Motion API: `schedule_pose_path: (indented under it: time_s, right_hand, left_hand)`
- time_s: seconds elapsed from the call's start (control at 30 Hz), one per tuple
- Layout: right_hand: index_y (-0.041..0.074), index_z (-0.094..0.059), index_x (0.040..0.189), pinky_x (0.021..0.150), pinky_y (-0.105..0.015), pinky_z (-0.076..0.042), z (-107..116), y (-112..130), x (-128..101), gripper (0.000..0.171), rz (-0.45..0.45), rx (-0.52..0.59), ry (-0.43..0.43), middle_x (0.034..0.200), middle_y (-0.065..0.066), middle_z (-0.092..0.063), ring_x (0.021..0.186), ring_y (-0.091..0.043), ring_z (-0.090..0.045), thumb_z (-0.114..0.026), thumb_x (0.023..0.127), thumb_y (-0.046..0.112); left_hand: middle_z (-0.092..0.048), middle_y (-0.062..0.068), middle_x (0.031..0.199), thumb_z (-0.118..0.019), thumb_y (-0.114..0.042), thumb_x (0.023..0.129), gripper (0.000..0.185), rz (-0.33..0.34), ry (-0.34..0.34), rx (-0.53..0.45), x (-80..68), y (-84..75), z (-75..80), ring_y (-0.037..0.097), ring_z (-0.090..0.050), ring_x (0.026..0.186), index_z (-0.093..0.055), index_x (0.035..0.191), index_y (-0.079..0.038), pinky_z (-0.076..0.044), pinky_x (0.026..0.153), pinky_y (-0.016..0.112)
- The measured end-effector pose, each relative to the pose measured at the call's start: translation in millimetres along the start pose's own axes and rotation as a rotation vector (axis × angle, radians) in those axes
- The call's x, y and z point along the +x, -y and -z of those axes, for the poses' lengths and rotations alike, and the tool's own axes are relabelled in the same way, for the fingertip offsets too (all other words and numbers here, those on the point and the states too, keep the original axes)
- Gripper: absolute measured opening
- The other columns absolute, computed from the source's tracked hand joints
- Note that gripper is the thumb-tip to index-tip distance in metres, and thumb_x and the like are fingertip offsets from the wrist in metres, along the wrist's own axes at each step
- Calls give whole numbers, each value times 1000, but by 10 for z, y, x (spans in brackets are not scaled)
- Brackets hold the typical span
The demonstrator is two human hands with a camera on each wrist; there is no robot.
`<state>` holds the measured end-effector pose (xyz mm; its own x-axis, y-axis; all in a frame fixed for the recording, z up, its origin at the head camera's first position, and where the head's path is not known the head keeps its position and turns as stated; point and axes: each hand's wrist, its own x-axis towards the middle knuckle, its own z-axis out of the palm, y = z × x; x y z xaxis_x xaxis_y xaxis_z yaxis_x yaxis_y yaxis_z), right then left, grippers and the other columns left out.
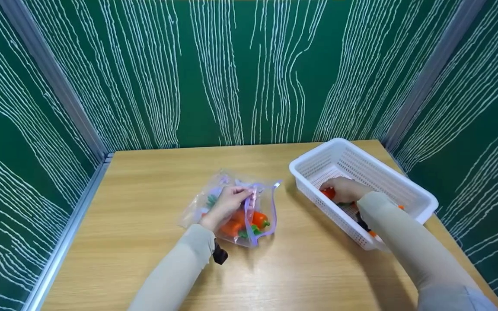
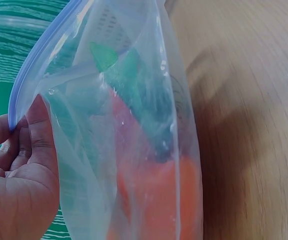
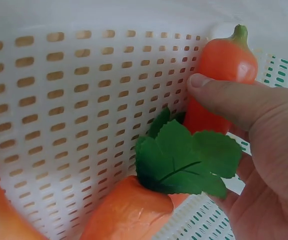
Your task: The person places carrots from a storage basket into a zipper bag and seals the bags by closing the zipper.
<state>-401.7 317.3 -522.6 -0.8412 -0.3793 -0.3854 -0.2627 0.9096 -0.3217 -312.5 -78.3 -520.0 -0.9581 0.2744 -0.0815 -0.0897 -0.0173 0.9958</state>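
Observation:
My left hand (image 1: 226,204) pinches the purple zip edge of a clear plastic bag (image 1: 197,206), whose mouth gapes to the right. Through the film show an orange-red pepper (image 1: 259,219), other orange pieces and green leaves; in the left wrist view an orange vegetable (image 2: 156,197) with a green top lies behind the plastic. Inside the white basket (image 1: 424,203), my right hand (image 1: 349,190) grips a red pepper (image 3: 228,62) with a green stem, thumb across its side. Below that pepper, an orange carrot (image 3: 128,212) with green leaves (image 3: 184,160) leans by the perforated wall.
Other orange and dark pieces lie in the near end of the basket, partly hidden by my right forearm. Bag and basket stand apart on the wooden table (image 1: 136,207). Green panels with white lines (image 1: 249,86) enclose its back and sides.

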Motion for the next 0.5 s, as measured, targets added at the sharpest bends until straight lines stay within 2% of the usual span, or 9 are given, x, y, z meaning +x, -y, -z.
schedule_pose_path:
  time_s: [0.13,0.27,0.37,0.5]
  right_hand:
    - [13,-69,145,109,-61,-48,13,13,-32,51,-34,34,0,137,-15,-67,116,-34,-56,-77,97,1]
    - [16,-69,147,112,-59,-50,50,19,-65,52,-55,71,-35,135,-11,-68,114,-32,-59,-82,97,12]
    - [19,-67,150,115,-61,-49,93,21,-93,56,-41,104,-69,135,-11,-68,116,-33,-59,-85,96,17]
    - [15,-67,150,114,-58,-50,151,17,-129,57,0,124,-93,137,-12,-67,117,-34,-58,-84,96,12]
  left_hand:
    - [-64,-4,84,-59,-16,113,32,8,-4,2,-2,-9,-6,9,-59,76,-73,119,12,-52,70,18]
    - [-65,-3,86,-58,-15,113,31,12,-3,-8,-5,-14,-7,10,-60,77,-73,119,12,-54,72,19]
    - [-64,-3,87,-58,-15,114,30,22,-11,-1,-12,-18,-2,11,-60,77,-74,118,10,-54,72,19]
    - [-65,-2,87,-58,-17,114,30,32,-9,10,-18,-15,5,11,-61,77,-75,116,7,-54,73,20]
